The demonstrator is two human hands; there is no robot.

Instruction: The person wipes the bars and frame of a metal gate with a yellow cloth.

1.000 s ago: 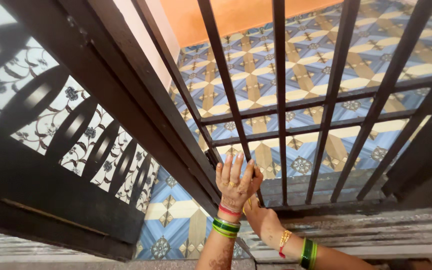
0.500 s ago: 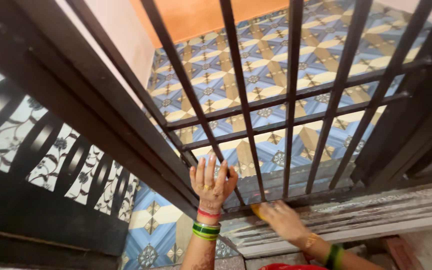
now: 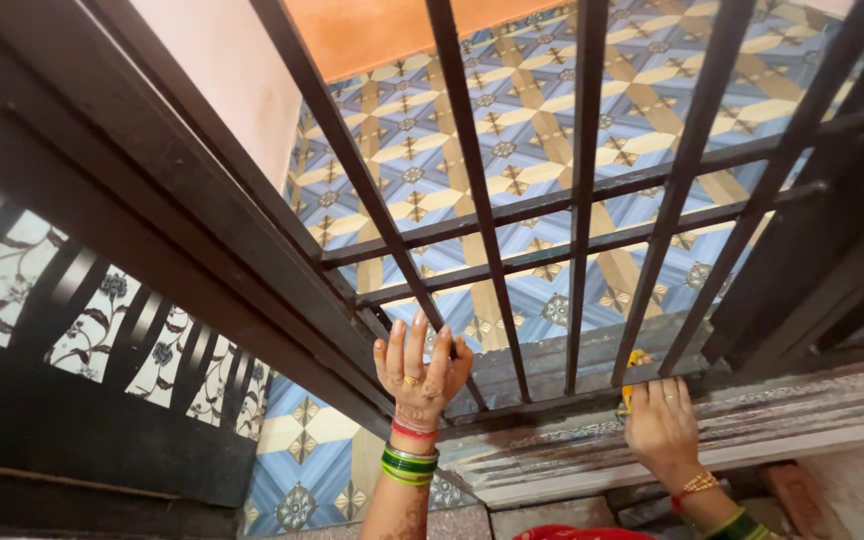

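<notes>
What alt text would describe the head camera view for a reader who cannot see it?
The left hand grips a bar of a dark metal gate, while the right hand presses a yellow cloth on its bottom rail. Patterned blue floor tiles lie beyond.

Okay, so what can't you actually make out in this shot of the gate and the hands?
Head view only:
- Yellow object under the right hand: mostly covered by the fingers, kind unclear.
- Left hand palm: faces the grille bar, so the grip is hidden.
- Both forearms: cut off by the bottom edge.
- Red item: cropped at the bottom.

right hand (image 3: 660,424) farther right along sill (image 3: 812,420)
</notes>
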